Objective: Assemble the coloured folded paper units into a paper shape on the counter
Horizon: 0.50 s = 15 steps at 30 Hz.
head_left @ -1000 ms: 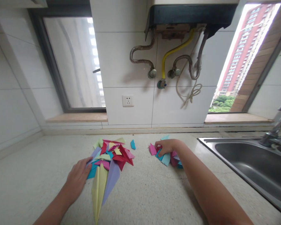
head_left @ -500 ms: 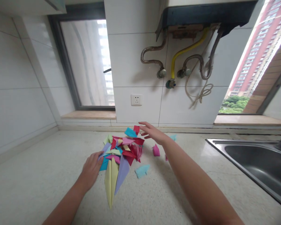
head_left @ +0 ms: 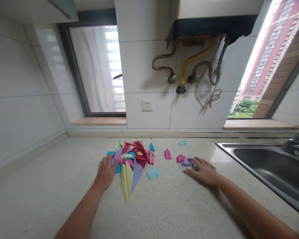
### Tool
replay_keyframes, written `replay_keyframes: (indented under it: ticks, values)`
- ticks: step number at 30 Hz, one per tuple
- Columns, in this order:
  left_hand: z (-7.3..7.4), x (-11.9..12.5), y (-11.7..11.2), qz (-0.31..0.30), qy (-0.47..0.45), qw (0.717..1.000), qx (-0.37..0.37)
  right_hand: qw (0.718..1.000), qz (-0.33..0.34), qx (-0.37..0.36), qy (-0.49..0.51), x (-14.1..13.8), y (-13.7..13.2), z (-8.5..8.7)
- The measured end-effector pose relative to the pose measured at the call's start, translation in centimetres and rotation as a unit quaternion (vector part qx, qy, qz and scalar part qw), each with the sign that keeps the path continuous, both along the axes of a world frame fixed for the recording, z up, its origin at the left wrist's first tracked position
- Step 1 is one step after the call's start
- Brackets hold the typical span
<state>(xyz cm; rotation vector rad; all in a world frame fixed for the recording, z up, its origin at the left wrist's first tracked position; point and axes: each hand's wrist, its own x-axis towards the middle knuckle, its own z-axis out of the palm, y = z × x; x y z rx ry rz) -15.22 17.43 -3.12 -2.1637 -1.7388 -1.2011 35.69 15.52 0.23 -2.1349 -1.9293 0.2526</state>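
Note:
A heap of folded-paper pieces in several colours lies on the countertop, with a long yellow folded paper (head_left: pixel 126 182) and a lavender folded paper (head_left: pixel 137 174) pointing towards me. At the heap's left edge, my left hand (head_left: pixel 106 172) is closed, with a pink folded paper (head_left: pixel 119 159) at its fingertips. To the right, my right hand (head_left: pixel 204 171) rests low over the counter, fingers apart. Its index finger reaches a small lavender folded piece (head_left: pixel 187 162), and a bit of blue shows under the hand. A pink folded piece (head_left: pixel 181 158) lies just beyond.
Between heap and right hand lie a light-blue paper piece (head_left: pixel 153 173) and a magenta one (head_left: pixel 167 154). Another light-blue piece (head_left: pixel 182 142) is near the wall. A steel sink (head_left: pixel 224 147) borders the counter on the right. Hoses hang below a wall-mounted heater (head_left: pixel 211 26).
My right hand has moved from the heap's far side to the right, down near the small loose pieces. A red spiky paper now shows on the heap. The view has shifted slightly.

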Motion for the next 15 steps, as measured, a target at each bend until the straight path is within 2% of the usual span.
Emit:
replay_keyframes:
  ticks: [3, 6, 8, 9, 11, 15]
  values:
    - [0.3, -0.4, 0.0, 0.073, -0.001, 0.997, 0.022, 0.997, 0.063, 0.023, 0.036, -4.3, -0.5, 0.1]
    - [0.9, -1.0, -0.3, 0.160, -0.010, 0.987, 0.021, 0.980, 0.188, 0.009, 0.067, -10.1, -0.8, 0.9]
    - [1.2, -1.3, -0.5, 0.188, -0.013, 0.982, -0.003, 0.965, 0.253, -0.007, 0.072, -13.7, -1.1, 1.0]
    - [1.3, -1.4, -0.6, 0.178, -0.010, 0.984, -0.019, 0.958, 0.277, -0.007, 0.073, -15.4, -1.2, 0.9]
    - [1.4, -1.5, -0.8, 0.116, 0.005, 0.992, -0.054, 0.952, 0.296, -0.002, 0.083, -18.2, -1.2, 0.6]
    - [1.4, -1.6, -1.0, -0.007, 0.042, 0.991, -0.124, 0.960, 0.255, 0.035, 0.110, -22.5, 0.0, 0.3]
